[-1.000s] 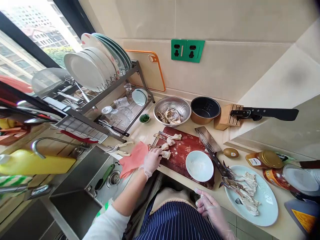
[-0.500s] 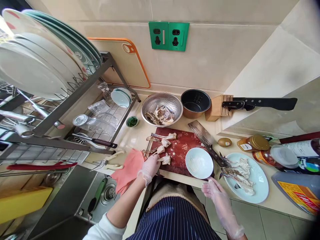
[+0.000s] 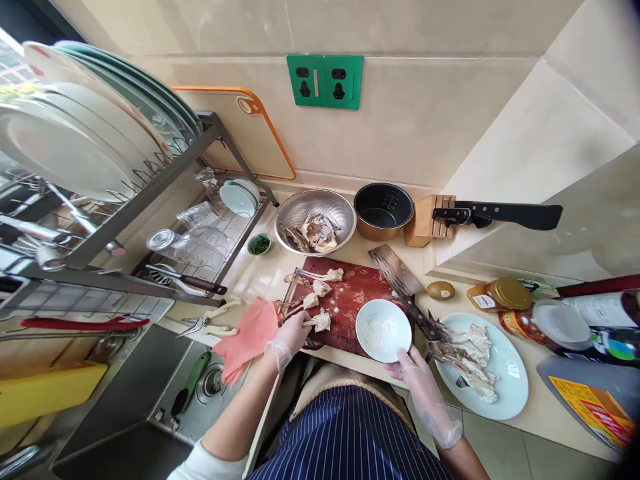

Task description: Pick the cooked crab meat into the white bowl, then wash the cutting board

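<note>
R hand [image 3: 411, 365] has come up from the apron since a sec ago & now touches the near rim of the bowl [image 3: 383, 330] on the board [image 3: 360, 293], fingers loosely apart, not clamped; L hand [image 3: 291, 335] still pinches a crab pc [image 3: 320, 321] at board's near-left edge.

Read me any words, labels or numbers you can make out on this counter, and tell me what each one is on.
No text is legible.
Honey jar: white label, too small to read.
Kiwi: sticker, unreadable.
Yellow packet: red print, blurred.
Dark inner pot: pale level markings, too small.
Green wall sockets: no lettering visible.
</note>
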`<state>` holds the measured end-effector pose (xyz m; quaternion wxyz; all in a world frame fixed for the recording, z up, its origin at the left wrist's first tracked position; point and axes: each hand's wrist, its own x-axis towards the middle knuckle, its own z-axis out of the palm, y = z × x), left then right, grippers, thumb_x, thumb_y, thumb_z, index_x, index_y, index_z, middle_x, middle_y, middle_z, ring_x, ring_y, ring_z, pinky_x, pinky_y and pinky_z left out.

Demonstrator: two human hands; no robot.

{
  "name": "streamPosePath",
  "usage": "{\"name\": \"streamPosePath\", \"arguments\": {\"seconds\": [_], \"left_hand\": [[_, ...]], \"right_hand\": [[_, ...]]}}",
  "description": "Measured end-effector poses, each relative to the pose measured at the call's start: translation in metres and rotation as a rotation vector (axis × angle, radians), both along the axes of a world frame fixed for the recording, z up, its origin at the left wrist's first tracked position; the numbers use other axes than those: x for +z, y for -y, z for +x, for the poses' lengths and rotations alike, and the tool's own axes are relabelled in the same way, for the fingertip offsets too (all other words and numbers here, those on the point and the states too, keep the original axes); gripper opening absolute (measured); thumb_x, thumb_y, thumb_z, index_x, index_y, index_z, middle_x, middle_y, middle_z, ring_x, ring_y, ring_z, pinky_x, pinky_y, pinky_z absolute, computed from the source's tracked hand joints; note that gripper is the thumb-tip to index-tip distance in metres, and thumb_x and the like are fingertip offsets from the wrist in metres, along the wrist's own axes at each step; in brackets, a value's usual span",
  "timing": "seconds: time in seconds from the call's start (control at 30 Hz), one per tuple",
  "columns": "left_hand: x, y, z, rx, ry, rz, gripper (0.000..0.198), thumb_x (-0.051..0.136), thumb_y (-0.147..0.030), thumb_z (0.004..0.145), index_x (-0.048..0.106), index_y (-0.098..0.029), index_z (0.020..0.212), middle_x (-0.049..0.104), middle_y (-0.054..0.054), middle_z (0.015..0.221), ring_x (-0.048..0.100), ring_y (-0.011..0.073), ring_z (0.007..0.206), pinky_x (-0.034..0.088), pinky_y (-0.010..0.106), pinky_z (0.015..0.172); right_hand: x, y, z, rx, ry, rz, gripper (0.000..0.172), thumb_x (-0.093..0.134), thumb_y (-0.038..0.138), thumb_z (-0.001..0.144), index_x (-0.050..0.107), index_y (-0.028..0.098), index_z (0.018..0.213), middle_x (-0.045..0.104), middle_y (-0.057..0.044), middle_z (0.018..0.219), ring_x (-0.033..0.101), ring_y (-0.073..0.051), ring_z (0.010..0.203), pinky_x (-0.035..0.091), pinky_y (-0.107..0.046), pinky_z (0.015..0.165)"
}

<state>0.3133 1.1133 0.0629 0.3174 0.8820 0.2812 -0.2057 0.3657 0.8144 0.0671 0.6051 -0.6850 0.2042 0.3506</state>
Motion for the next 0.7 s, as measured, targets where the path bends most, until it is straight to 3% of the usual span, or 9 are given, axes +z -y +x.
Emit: {"name": "streamPosePath", "arguments": {"seconds": [0.17, 0.27, 0.4, 0.57, 0.7], "left_hand": [[-0.005, 0.001, -0.011, 0.054, 0.048, -0.022, 0.009, 0.048, -0.011, 0.083, 0.055, -0.017, 0.083, 0.060, 0.001, 0.079, 0.058, 0.0153, 0.075, 0.045, 0.026, 0.071], [-0.003, 0.000, -0.013, 0.069, 0.092, -0.128, 0.006, 0.054, -0.021, 0.083, 0.057, -0.017, 0.086, 0.060, 0.001, 0.078, 0.057, 0.0155, 0.073, 0.045, 0.026, 0.068], [-0.004, 0.002, -0.015, 0.190, 0.151, -0.280, 0.024, 0.059, -0.041, 0.080, 0.058, -0.018, 0.074, 0.058, 0.000, 0.070, 0.055, 0.0169, 0.069, 0.044, 0.029, 0.066], [-0.016, 0.005, -0.020, 0.384, 0.185, -0.468, 0.034, 0.066, -0.050, 0.070, 0.058, -0.017, 0.070, 0.058, 0.000, 0.066, 0.055, 0.0159, 0.064, 0.045, 0.030, 0.063], [-0.005, 0.006, -0.020, 0.417, 0.205, -0.583, 0.041, 0.068, -0.054, 0.063, 0.059, -0.016, 0.075, 0.061, 0.001, 0.069, 0.057, 0.0144, 0.064, 0.046, 0.028, 0.065]], "right_hand": [[-0.004, 0.002, 0.004, 0.024, -0.022, 0.003, 0.054, 0.056, 0.048, 0.081, 0.049, 0.019, 0.126, 0.071, -0.012, 0.103, 0.071, -0.025, 0.079, 0.057, -0.037, 0.076], [-0.002, 0.002, 0.006, 0.047, -0.028, 0.017, 0.057, 0.057, 0.048, 0.079, 0.049, 0.018, 0.127, 0.071, -0.011, 0.105, 0.071, -0.024, 0.081, 0.057, -0.035, 0.077], [0.004, 0.008, 0.013, 0.060, 0.006, -0.063, 0.066, 0.060, 0.051, 0.076, 0.048, 0.016, 0.131, 0.073, -0.009, 0.095, 0.071, -0.025, 0.078, 0.056, -0.035, 0.073], [0.003, 0.023, 0.026, 0.002, 0.110, -0.132, 0.068, 0.061, 0.055, 0.075, 0.052, 0.018, 0.132, 0.072, -0.009, 0.106, 0.070, -0.023, 0.078, 0.057, -0.034, 0.071], [-0.001, 0.024, 0.026, 0.035, 0.113, -0.099, 0.064, 0.057, 0.055, 0.080, 0.052, 0.019, 0.132, 0.071, -0.010, 0.110, 0.071, -0.023, 0.082, 0.058, -0.034, 0.074]]}}
